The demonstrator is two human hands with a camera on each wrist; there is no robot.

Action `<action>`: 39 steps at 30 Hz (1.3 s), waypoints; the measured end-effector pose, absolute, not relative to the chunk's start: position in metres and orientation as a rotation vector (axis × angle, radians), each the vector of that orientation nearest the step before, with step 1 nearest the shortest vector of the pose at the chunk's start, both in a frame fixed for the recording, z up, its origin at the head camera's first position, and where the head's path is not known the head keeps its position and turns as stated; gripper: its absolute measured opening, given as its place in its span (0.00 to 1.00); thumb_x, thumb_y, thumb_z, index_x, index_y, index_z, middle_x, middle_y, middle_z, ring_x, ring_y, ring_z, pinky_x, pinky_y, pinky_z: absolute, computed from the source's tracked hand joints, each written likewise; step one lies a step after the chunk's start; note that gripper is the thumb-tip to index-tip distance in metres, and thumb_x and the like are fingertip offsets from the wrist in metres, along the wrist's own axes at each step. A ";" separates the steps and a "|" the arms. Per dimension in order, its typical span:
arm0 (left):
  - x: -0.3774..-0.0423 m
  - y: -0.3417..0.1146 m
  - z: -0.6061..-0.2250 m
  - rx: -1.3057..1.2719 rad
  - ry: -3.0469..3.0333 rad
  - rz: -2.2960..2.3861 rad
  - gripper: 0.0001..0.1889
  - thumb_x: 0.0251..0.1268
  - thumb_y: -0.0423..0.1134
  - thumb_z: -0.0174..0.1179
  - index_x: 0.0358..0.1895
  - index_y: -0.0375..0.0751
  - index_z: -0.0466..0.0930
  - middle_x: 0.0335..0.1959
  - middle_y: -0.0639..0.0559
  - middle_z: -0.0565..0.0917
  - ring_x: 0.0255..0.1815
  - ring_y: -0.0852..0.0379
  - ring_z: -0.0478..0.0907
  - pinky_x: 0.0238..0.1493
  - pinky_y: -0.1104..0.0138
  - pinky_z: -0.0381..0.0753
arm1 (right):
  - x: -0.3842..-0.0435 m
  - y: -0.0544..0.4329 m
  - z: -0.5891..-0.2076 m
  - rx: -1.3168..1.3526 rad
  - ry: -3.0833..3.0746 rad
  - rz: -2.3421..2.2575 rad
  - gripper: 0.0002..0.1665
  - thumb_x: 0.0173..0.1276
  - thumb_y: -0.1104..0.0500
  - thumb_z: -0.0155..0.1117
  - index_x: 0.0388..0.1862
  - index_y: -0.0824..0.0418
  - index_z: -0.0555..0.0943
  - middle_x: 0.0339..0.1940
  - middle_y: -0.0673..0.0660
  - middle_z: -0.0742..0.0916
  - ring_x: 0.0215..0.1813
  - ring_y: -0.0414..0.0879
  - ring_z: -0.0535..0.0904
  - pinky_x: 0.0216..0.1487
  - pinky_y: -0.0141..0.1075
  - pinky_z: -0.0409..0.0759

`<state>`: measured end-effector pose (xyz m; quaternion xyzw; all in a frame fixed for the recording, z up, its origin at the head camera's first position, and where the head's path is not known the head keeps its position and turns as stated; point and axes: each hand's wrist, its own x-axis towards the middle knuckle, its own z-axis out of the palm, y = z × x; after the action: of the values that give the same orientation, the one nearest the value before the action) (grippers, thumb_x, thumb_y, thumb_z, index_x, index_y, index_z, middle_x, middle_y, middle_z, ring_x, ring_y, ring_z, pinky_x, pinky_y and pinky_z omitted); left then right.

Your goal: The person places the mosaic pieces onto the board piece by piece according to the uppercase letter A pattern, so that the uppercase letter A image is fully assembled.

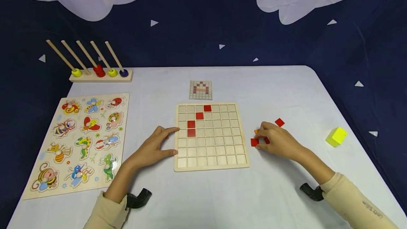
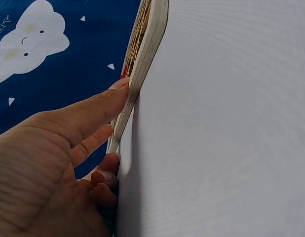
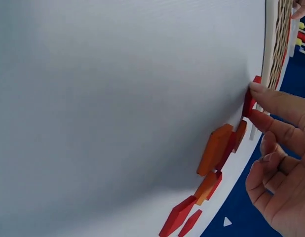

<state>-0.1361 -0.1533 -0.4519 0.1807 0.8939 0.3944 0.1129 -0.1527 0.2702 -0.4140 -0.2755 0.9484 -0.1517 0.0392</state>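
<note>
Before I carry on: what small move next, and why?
Probably lift the red tile toward the board: the right hand appears to pinch it, the left hand touches the board's edge, and the pattern card shows red on its right side that the board lacks.

- We find the widest passage on the white cloth nearest the person, between the two forearms and below the grid board
- Along the board's left edge we are blocked by the left hand, its thumb and finger touching the rim
- On the right we get a slim lane before the red tile, the loose tiles and the right hand among them
- Past that hand we have open cloth up to the yellow block
- Behind the board the pattern card stands in our way, passable either side
- Far left, the peg stand and insect puzzle hem us in
</note>
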 end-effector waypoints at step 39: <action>-0.137 -0.153 -0.452 0.557 2.622 1.164 0.39 0.56 0.44 0.73 0.72 0.48 0.67 0.39 0.50 0.65 0.37 0.56 0.62 0.41 0.64 0.66 | -0.172 0.162 -0.396 -1.173 2.730 -0.538 0.12 0.55 0.55 0.75 0.36 0.58 0.88 0.32 0.48 0.75 0.32 0.37 0.68 0.35 0.31 0.71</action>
<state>-0.1369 -0.1529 -0.4520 0.1895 0.8918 0.3960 0.1093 -0.1721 0.1625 -0.3960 -0.3878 0.9024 -0.1778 0.0612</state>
